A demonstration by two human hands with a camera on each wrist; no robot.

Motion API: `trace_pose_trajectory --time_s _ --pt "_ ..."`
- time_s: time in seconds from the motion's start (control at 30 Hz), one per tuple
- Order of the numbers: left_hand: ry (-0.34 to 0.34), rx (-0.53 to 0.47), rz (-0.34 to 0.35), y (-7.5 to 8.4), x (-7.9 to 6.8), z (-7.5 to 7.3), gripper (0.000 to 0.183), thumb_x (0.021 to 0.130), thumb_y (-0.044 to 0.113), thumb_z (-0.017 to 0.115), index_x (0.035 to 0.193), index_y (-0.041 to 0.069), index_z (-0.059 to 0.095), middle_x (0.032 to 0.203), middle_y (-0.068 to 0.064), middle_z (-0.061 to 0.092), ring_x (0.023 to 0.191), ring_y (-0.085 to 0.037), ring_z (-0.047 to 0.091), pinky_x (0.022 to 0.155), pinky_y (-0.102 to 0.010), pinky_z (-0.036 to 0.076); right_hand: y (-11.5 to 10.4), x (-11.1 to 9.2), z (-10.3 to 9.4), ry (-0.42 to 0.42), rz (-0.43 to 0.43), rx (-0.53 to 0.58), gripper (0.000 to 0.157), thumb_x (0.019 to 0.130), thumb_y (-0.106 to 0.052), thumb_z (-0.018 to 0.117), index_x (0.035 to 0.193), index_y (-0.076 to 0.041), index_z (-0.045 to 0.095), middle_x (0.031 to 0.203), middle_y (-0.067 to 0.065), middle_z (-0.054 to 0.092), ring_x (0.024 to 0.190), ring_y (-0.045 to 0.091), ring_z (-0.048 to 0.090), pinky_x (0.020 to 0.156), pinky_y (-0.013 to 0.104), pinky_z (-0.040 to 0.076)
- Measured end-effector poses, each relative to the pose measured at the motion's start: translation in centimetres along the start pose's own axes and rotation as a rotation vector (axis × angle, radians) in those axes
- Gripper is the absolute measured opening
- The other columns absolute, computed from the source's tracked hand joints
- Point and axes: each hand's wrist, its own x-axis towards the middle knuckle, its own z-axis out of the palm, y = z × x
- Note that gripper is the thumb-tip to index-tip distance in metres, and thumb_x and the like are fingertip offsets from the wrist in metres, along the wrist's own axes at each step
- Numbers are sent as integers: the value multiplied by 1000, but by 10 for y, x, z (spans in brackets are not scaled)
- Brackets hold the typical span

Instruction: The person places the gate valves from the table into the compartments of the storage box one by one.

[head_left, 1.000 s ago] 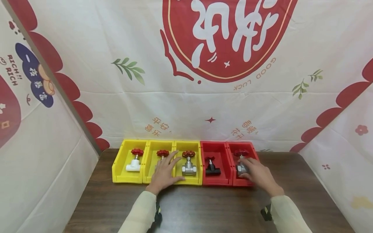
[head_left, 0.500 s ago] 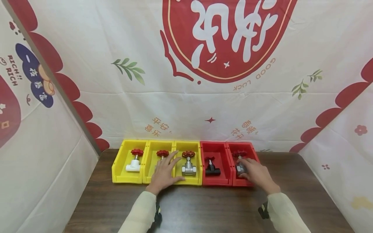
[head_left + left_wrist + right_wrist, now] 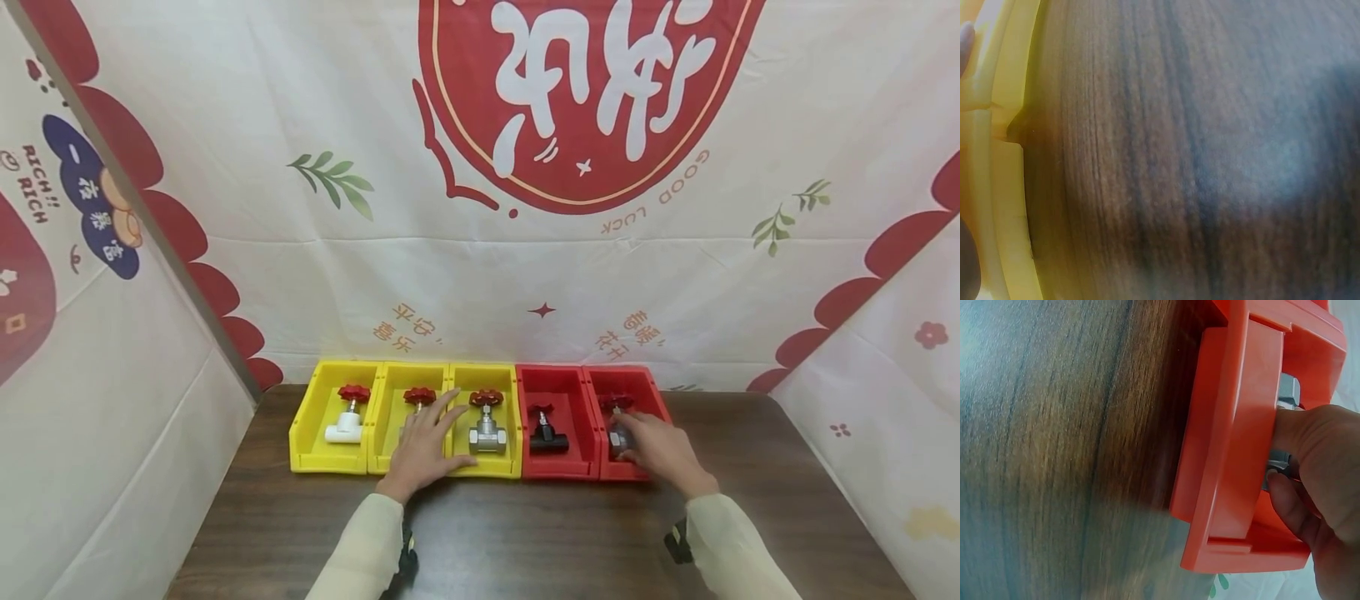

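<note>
In the head view, my right hand (image 3: 662, 448) reaches into the rightmost red bin (image 3: 643, 380) and grips a grey metal valve (image 3: 619, 442) with a dark red handwheel. The right wrist view shows thumb and fingers round the metal valve body (image 3: 1288, 390), partly covering it. Over the front of the yellow bins lies my left hand (image 3: 422, 450), fingers spread, holding nothing. It partly covers a valve with a red handwheel (image 3: 419, 396) in the middle yellow bin. Beside its fingertips, a silver gate valve (image 3: 487, 435) lies in the right yellow bin (image 3: 480, 469).
A white valve (image 3: 345, 427) lies in the left yellow bin (image 3: 327, 462). The left red bin (image 3: 558, 468) contains a black valve (image 3: 547, 438). All bins stand in one row at the back of the brown wooden table (image 3: 540, 533), against a printed cloth (image 3: 480, 275).
The right hand has shifted slightly left with the grey metal valve, whose handwheel sits a little further left and lower in the bin. The left hand stays put.
</note>
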Motion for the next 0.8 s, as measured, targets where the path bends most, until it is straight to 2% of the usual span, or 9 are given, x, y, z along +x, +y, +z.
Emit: trace_pose_trajectory --time_s 0.27,0.8 --pt "-3 -6 1 0 0 0 83 71 64 73 139 22 49 157 7 19 128 -29 42 99 -59 30 2 1 2 10 -16 -8 66 61 -26 91 120 -16 62 103 0 67 90 24 64 76 51 53" --pt "1 7 6 1 0 -2 85 71 68 69 139 23 49 156 6 21 128 -28 42 98 -59 31 1 3 4 15 -6 11 65 62 -24 91 119 -15 63 105 2 67 93 27 64 78 53 51"
